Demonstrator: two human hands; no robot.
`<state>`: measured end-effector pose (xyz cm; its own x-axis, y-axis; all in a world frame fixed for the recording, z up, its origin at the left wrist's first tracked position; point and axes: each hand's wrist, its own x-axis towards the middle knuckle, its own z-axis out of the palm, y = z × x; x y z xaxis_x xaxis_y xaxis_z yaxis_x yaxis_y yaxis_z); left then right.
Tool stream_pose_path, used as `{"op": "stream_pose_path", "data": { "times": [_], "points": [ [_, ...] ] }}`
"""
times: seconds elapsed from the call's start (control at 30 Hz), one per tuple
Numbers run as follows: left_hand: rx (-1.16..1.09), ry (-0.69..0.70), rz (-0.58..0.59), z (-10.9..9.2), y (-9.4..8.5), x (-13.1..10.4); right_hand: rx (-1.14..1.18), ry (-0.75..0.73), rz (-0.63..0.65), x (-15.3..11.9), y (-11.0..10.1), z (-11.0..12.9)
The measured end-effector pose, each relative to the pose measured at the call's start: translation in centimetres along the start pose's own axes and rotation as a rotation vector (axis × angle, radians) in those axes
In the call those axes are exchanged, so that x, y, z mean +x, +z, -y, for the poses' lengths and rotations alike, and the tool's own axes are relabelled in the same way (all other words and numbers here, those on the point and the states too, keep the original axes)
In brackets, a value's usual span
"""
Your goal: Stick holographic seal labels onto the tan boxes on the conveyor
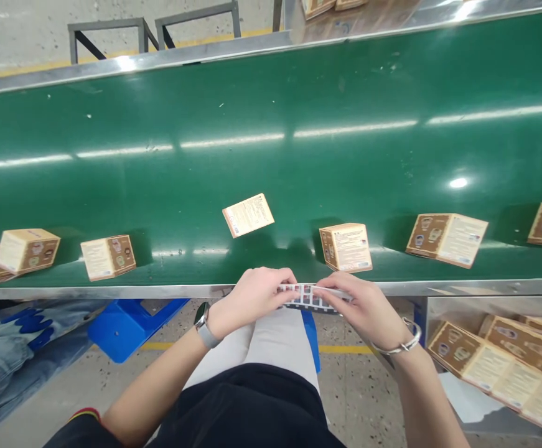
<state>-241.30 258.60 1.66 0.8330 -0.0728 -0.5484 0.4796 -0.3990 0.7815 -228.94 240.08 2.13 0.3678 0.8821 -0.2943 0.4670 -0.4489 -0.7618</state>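
Both hands meet at the near edge of the green conveyor belt point(299, 174), pinching a thin gridded strip point(306, 295) of small red and blue printed cells with white borders. The left hand point(264, 292) has thumb and fingers closed on one end; the right hand point(368, 305) grips the other the same way. The step in hand seems to be two-handed handling of this strip — squaring or bending it, though which I cannot tell. From here, a move calls for even pressure at both ends, so that it doesn't buckle.

On the belt, beyond the right hand, stands a brown-and-cream carton point(349, 247); a flatter cream-faced carton point(249, 215) lies farther in from the belt's near edge. More cartons sit along both stretches of the belt, and a row of packed cartons point(499, 358) lies on the near side, below its edge. They carry oval pictures and fine print — no brand or word is legible, and the strip's print is too small to read.
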Motion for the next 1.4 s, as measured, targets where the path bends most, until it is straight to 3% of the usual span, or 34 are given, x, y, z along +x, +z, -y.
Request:
{"op": "stream_pose_path", "data": {
  "times": [0.4,0.63,0.93,1.0,1.1,1.17,1.27,1.4],
  "points": [
    [-0.064,-0.044,-0.037,1.7,-1.0,-1.2,-0.160,-0.240,-0.075,2.0,2.8,1.4],
    [-0.215,-0.064,-0.058,3.0,-1.6,-1.4,-0.289,-0.336,-0.325,2.5,4.5,2.0],
    [-0.168,-0.143,-0.071,4.1,-2.2,-1.6,-0.068,-0.252,-0.309,2.6,5.2,2.6],
    [-0.110,-0.161,-0.087,4.7,-2.6,-1.7,0.049,-0.136,-0.362,2.8,5.1,2.3],
    [-0.041,-0.039,-0.073,5.7,-3.2,-2.0,0.229,0.192,-0.547,4.5,5.6,0.7],
    [-0.025,0.081,-0.040,6.1,-3.4,-2.3,0.311,0.304,-0.612,6.8,6.2,-0.8],
    [0.001,0.198,-0.022,6.3,-3.0,-2.7,0.365,0.201,-0.577,10.7,7.2,-2.4],
    [0.117,0.311,-0.125,6.2,-2.2,-2.6,0.424,0.078,-0.479,13.6,7.7,-2.6]
  ]
}}
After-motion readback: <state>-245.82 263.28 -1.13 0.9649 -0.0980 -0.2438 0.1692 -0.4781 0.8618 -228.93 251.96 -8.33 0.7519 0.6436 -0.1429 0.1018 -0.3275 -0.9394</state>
